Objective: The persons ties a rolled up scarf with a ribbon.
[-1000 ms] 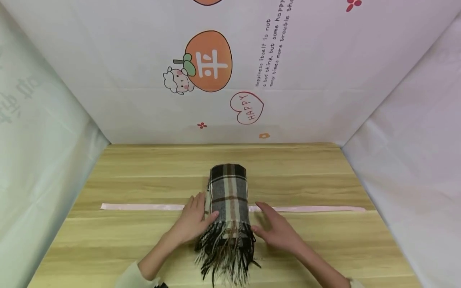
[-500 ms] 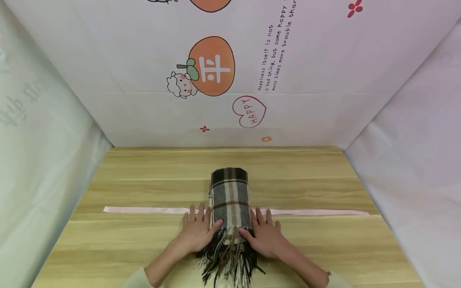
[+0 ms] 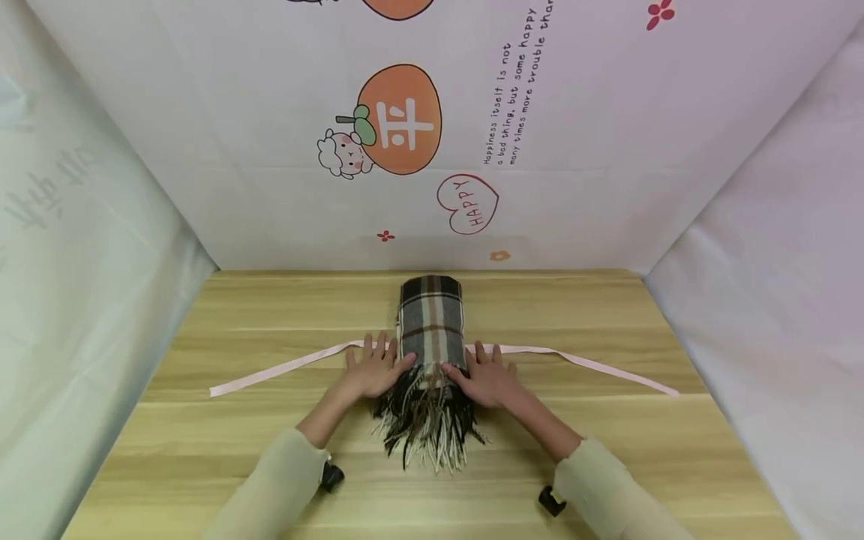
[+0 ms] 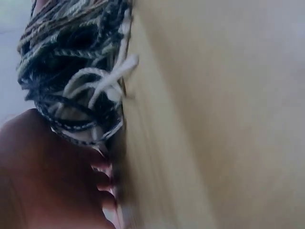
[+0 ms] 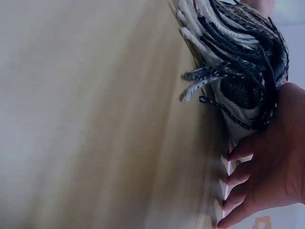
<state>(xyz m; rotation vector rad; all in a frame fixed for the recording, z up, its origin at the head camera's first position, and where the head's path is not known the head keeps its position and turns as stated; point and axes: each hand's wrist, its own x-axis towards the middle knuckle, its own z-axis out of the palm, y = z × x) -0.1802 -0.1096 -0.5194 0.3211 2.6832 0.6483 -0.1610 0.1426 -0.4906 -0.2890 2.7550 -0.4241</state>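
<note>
A folded plaid scarf (image 3: 432,322) in black, grey, white and brown lies on the table in the head view, its tasselled fringe (image 3: 432,431) toward the person. My left hand (image 3: 376,373) is at its left side, fingers straight and spread, thumb against the scarf's edge. On the other side my right hand (image 3: 490,380) mirrors it, thumb at the base of the fringe. A pale pink ribbon (image 3: 277,370) runs across the table and disappears behind the scarf. Close up, the right wrist view has the fringe (image 5: 248,71) beside the palm and the fingertips down at the table.
The wood-grain table (image 3: 432,510) ends at a white printed backdrop (image 3: 574,217) close behind the scarf. White sheets hang along the left (image 3: 88,285) and right sides. Dark wrist devices (image 3: 331,476) show below the sleeves.
The right hand has come onto the scarf's right side. Both hands and the scarf have then slid away toward the backdrop, carrying the ribbon's middle along, so its ends now trail back.
</note>
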